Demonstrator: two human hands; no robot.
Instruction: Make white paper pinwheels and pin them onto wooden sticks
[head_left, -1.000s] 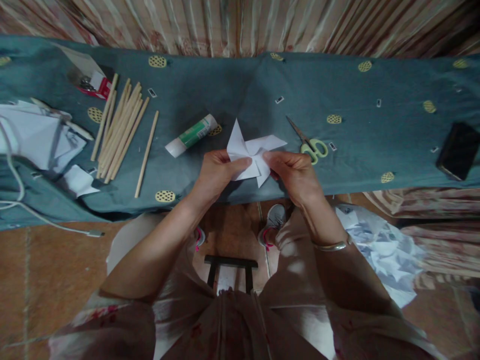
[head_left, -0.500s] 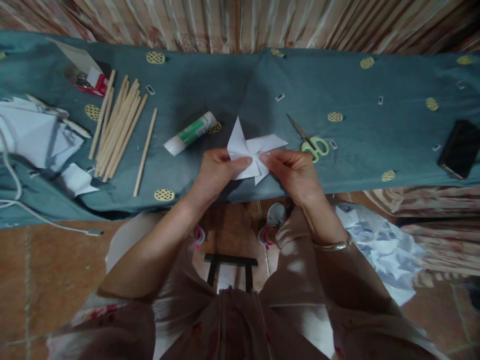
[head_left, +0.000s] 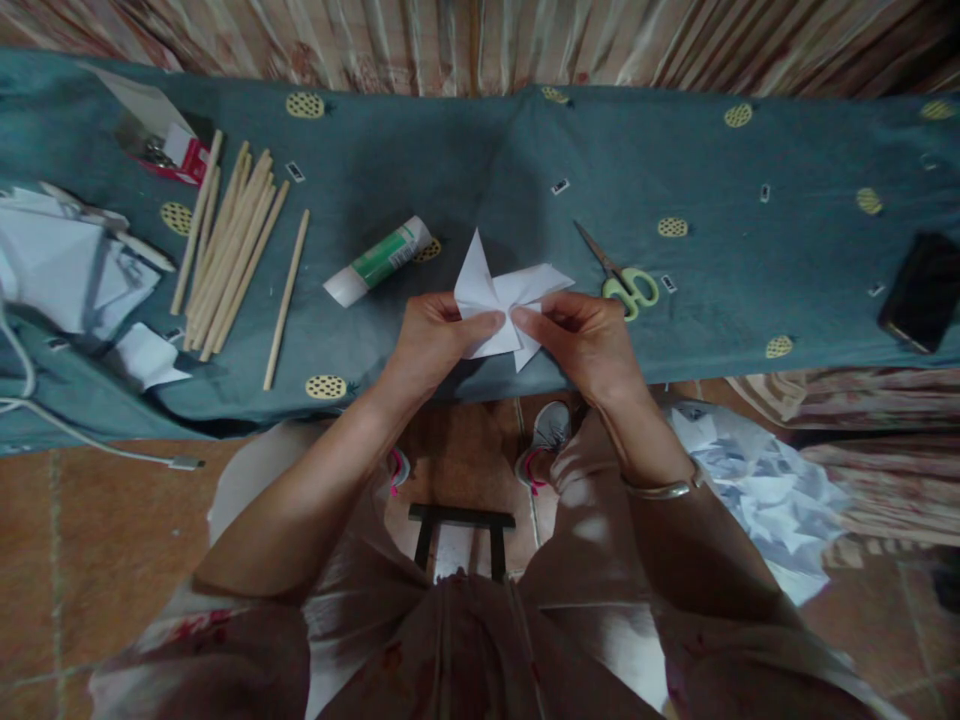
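Both hands, left hand and right hand, pinched the paper pinwheel at its centre; pressing the 4 folded tips squarely seemed best

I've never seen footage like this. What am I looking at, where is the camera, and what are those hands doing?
No machine here: the camera sits on a person's head, looking down at their own arms. The left hand and right hand pinch a folded white paper pinwheel over a cloth-covered table. On the cloth lie a glue stick, scissors, wooden sticks, paper scraps and a phone.
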